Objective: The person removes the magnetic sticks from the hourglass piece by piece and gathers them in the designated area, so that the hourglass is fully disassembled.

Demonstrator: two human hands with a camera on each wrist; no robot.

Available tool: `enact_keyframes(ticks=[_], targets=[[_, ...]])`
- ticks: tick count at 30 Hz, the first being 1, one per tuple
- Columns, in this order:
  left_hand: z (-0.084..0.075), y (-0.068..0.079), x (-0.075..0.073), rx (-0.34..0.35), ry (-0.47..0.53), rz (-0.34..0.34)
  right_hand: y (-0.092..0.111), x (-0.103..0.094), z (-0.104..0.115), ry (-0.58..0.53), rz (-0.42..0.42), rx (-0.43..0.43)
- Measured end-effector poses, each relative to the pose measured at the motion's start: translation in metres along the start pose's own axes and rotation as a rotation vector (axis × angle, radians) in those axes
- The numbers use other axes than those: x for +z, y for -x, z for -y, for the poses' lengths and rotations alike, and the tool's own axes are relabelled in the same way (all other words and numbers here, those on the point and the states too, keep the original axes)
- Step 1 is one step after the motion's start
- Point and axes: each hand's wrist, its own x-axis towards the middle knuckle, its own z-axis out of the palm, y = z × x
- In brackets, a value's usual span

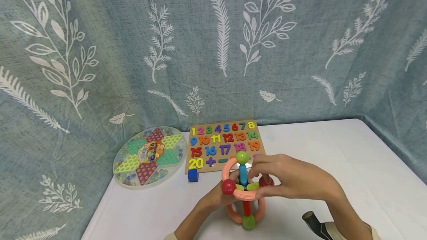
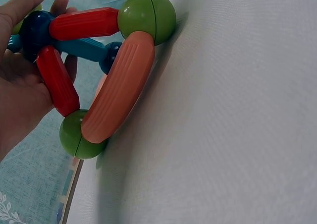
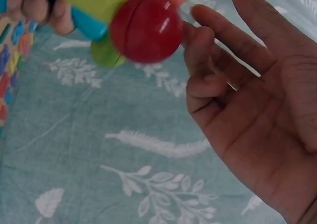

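Observation:
A magnetic ball-and-rod model (image 1: 247, 195) stands near the table's front edge, a green ball (image 1: 248, 222) at its foot and another on top. My left hand (image 1: 217, 195) reaches behind it and grips its middle; in the left wrist view the thumb and fingers surround a dark blue ball (image 2: 37, 28) with red rods (image 2: 58, 80) running from it. My right hand (image 1: 295, 177) holds the model's right side, thumb on the salmon curved rod and fingers bent beside a red ball (image 3: 146, 28). The model's back is partly hidden by my hands.
A number puzzle board (image 1: 218, 155) lies behind the model, with a blue cube (image 1: 192, 175) at its lower left corner. Left of it is a round Chinese checkers board (image 1: 121, 183). A patterned curtain (image 1: 213, 66) hangs behind the white table (image 1: 320, 147).

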Motion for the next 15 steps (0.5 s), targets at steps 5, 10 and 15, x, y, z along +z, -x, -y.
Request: enact_keyframes(ticks=[5,10,15], targets=[[-0.006,-0.001,0.003,-0.046,0.038,0.016,-0.002,0.007,0.012,0.165,0.063,-0.001],[-0.010,-0.002,0.005,-0.103,0.017,-0.019,-0.006,0.014,0.015,0.268,0.081,-0.008],[-0.010,-0.002,0.004,-0.095,0.028,-0.019,-0.010,0.017,0.014,0.301,0.070,-0.027]])
